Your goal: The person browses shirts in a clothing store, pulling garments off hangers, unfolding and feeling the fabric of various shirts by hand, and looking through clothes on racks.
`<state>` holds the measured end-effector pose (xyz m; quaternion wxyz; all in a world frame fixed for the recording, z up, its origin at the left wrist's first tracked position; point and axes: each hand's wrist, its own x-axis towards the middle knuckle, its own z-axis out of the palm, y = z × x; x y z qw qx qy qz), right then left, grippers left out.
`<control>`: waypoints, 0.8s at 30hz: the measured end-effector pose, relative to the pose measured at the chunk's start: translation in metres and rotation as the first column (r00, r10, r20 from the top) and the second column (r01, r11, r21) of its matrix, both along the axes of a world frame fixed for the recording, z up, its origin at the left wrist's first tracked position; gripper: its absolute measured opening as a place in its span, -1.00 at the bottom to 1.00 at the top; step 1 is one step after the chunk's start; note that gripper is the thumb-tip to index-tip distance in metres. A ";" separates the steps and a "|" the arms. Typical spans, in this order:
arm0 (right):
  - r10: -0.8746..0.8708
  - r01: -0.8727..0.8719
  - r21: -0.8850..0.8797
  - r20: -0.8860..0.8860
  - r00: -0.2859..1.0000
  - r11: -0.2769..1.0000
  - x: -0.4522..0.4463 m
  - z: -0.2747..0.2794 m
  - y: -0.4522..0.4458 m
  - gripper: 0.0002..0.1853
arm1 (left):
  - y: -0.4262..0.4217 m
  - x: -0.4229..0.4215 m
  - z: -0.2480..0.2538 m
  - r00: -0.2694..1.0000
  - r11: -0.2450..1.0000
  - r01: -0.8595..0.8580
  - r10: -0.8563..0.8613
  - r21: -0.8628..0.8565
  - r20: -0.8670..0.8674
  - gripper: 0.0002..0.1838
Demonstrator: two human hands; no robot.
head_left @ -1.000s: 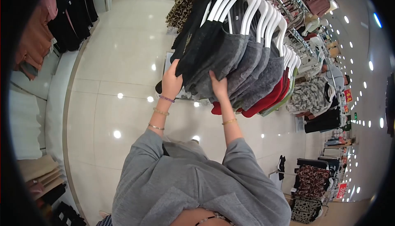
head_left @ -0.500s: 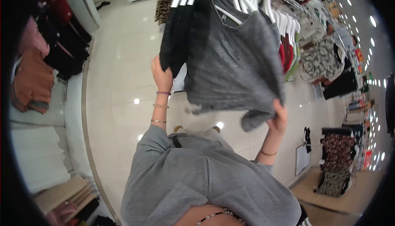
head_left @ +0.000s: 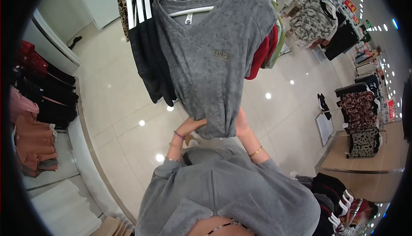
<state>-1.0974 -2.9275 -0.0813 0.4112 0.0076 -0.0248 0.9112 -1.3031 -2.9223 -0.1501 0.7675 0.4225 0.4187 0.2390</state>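
Grey V-neck top (head_left: 206, 70): hanging just above the grip on a white hanger (head_left: 193, 11), its lower end drawn in narrow between the hands, with a small ornament (head_left: 220, 54) on the chest
Cloth: looks light, soft and limp, probably not slippery or fragile; likely to crease and swing rather than hold a shape, with the ornament perhaps best kept clear of rubbing
Where to hold: the two sides of the hem for spreading or straightening, the hanger at the neck for bearing the weight
Left hand (head_left: 193, 127): pinching the near hem from the left, fingers laid over the fabric, wrist bent inward
Right hand (head_left: 243, 125): against the opposite side of the hem, fingers behind the fabric, so I cannot tell how tightly they close; forearm angled in from lower right
Left of the grip, higher up: black garments (head_left: 148, 60) on white hangers
Right of the grip, higher up: red garment (head_left: 260, 59) and green garment (head_left: 277, 49)
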 end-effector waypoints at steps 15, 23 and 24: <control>-0.239 -0.535 0.307 0.951 0.195 0.787 0.019 -0.021 -0.014 -0.52 | -0.101 -0.034 0.005 0.594 0.937 -0.339 0.280 -0.081 0.754 -0.35; -0.053 0.046 0.026 0.469 0.882 0.999 0.101 -0.023 -0.045 -0.60 | -0.144 0.017 -0.026 0.335 0.969 -0.245 0.125 -0.042 0.934 -0.41; -0.044 0.037 0.027 0.384 0.922 0.999 0.115 -0.025 -0.056 -0.60 | -0.148 0.029 -0.029 0.371 0.968 -0.244 0.150 -0.060 0.917 -0.41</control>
